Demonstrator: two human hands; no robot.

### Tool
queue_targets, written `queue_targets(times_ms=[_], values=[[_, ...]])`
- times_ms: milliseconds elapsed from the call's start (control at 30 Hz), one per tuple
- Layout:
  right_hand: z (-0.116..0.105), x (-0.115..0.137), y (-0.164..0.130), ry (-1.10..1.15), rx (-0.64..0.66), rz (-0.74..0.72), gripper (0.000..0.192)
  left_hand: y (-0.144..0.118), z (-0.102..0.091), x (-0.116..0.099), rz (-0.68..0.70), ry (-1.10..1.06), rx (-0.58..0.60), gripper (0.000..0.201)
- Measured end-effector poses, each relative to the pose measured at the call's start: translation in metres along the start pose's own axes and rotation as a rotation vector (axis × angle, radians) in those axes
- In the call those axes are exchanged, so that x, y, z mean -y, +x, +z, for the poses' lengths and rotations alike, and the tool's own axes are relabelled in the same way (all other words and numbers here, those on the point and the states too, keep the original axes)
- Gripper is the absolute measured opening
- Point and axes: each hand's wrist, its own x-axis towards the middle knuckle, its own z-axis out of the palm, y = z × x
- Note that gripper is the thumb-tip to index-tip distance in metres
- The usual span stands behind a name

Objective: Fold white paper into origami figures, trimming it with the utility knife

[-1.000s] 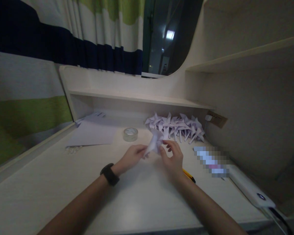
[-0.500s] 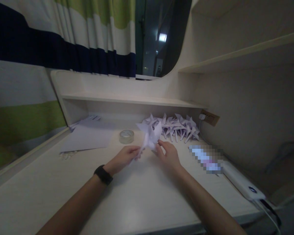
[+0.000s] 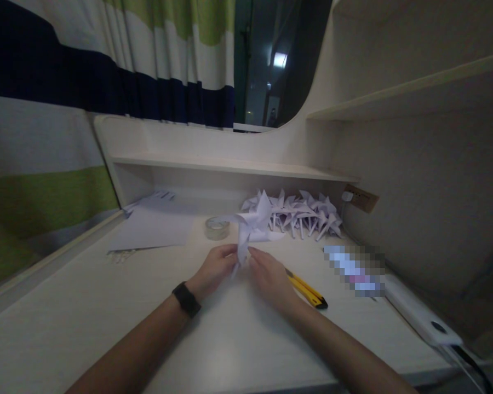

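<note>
A white paper pinwheel [image 3: 250,227] stands upright on its thin paper stick in front of me. My left hand [image 3: 217,268], with a black band at the wrist, is closed on the stick below the blades. From the other side my right hand [image 3: 269,273] has its fingers pressed together against the stick, just under the lower blade. A yellow utility knife [image 3: 306,287] lies on the desk beside my right wrist. Behind the pinwheel's left blade sits a roll of clear tape [image 3: 217,230], partly covered by it.
Several finished paper pinwheels [image 3: 296,213] lie in a heap at the back. White paper sheets [image 3: 152,224] rest at the left, with small pale bits [image 3: 123,255] at their edge. A pixelated phone-like item [image 3: 353,271] and a white power strip [image 3: 421,309] are at the right.
The pinwheel has turned, so its blades now spread toward me. My right hand has moved from the blades down to the stick. The yellow utility knife has come into view.
</note>
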Motion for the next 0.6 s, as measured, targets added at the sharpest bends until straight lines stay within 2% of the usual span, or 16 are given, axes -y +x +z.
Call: queue_targets(times_ms=[100,200,267,400,500,600], values=[[-0.006,-0.006,0.0,-0.078,-0.163,0.102,0.032,0.0,0.0,-0.005,-0.011,-0.068,-0.005,0.023],[-0.013,-0.017,0.004,-0.109,-0.255,0.232,0.049,-0.001,-0.002,-0.008,-0.036,-0.087,0.013,0.02],[-0.015,-0.023,0.008,-0.207,-0.212,0.271,0.054,-0.001,-0.004,-0.008,-0.057,-0.08,0.039,0.02],[-0.011,-0.024,0.008,-0.298,-0.06,0.29,0.041,-0.001,-0.007,-0.004,-0.068,-0.121,0.007,0.026],[-0.005,-0.019,0.003,-0.201,0.065,0.227,0.046,0.0,-0.008,0.0,-0.068,-0.164,0.002,0.034],[0.0,-0.015,-0.003,-0.176,0.187,0.101,0.052,0.0,-0.007,0.002,-0.082,-0.162,0.048,0.038]])
